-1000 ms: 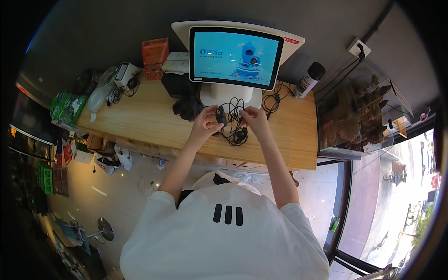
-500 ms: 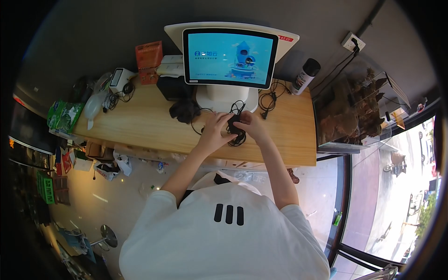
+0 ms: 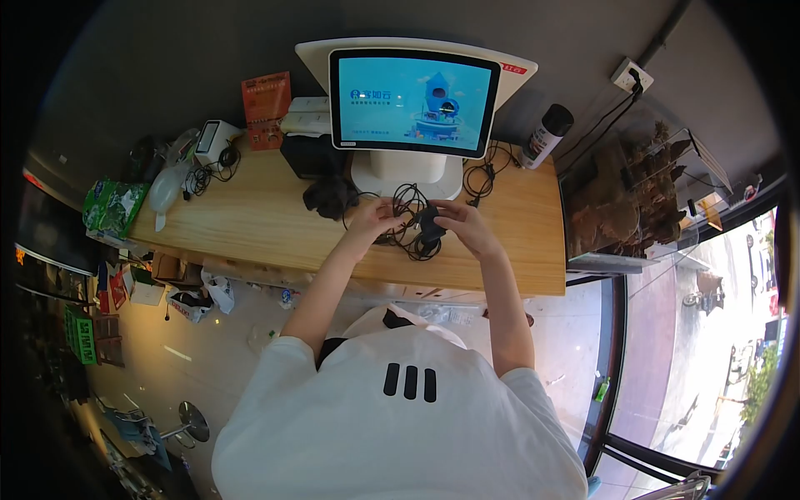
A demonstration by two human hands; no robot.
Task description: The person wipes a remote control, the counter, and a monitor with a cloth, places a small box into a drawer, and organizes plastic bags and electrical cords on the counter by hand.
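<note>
Head view: both hands meet over the wooden counter (image 3: 250, 221), just in front of the white base of the monitor (image 3: 414, 100). The right hand (image 3: 467, 225) curls around a small black device (image 3: 430, 223); the device sits at the fingertips, on the side toward the other hand, and the fingers look closed on it. The left hand (image 3: 375, 218) pinches a loop of the black cable (image 3: 406, 200), which rises from the tangle between the two hands. Exactly which fingers press on the cable cannot be made out. More coils of the same cable lie on the counter below the device, touching the wood.

A dark cloth (image 3: 329, 196) lies just left of the left hand. Another coiled wire (image 3: 479, 179) lies to the right of the base. A spray can (image 3: 546, 135) stands tilted near the counter's far right corner. At the far left sit an orange box (image 3: 265, 100), a small white gadget (image 3: 212, 140) and a green packet (image 3: 112, 207).
</note>
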